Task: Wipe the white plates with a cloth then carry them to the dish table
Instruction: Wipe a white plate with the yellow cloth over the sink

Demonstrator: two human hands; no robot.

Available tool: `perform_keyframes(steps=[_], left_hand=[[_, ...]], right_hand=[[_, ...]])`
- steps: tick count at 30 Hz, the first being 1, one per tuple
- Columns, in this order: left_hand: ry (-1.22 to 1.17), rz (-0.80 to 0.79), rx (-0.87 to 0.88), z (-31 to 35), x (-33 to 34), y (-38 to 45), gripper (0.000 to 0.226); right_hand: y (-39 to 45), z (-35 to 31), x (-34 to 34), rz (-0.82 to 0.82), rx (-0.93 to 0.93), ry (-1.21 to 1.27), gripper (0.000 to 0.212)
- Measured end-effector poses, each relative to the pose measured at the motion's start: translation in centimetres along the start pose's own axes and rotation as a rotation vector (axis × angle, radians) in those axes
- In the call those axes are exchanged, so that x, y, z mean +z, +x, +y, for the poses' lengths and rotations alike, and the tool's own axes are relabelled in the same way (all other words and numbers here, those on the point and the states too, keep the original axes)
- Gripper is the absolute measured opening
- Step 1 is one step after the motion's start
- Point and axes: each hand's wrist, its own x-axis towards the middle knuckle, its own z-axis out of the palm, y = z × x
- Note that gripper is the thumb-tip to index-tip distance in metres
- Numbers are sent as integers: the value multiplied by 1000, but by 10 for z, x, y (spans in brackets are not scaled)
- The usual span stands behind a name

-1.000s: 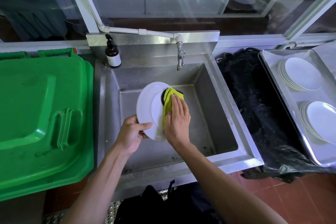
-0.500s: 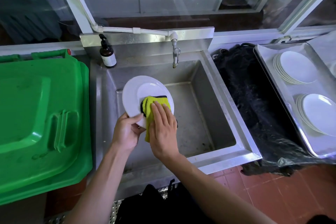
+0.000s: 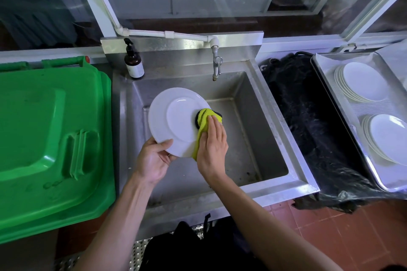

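Note:
A white plate (image 3: 174,116) is held tilted over the steel sink (image 3: 259,130). My left hand (image 3: 154,158) grips its lower rim, thumb on the face. My right hand (image 3: 212,147) presses a yellow-green and black cloth (image 3: 203,120) flat against the plate's right edge, fingers straight. Two stacks of white plates (image 3: 363,81) (image 3: 389,138) lie in a metal tray (image 3: 326,77) at the right.
A green bin lid (image 3: 50,138) fills the left side. A brown pump bottle (image 3: 133,62) stands on the sink's back ledge next to the tap (image 3: 217,61). A black plastic bag (image 3: 308,121) lies between sink and tray. Red tiled floor shows below.
The plate has turned to face me more fully. My right hand slid the cloth from the plate's middle to its right edge. My left hand kept its hold on the lower rim.

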Motion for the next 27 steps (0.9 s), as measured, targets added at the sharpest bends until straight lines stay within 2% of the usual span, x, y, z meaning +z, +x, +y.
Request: perform_keyframes(steps=[8, 16, 21, 27], left_hand=[[98, -136, -48, 2, -20, -4, 35], [207, -140, -115, 10, -23, -2, 33], [362, -202, -180, 11, -14, 0, 31], [457, -201, -232, 1, 9, 7, 28]], right_hand=[[19, -1, -8, 37, 35, -29, 53], [31, 3, -11, 61, -10, -88, 50], [43, 6, -23, 70, -45, -135, 48], [51, 6, -35, 93, -67, -206, 55]])
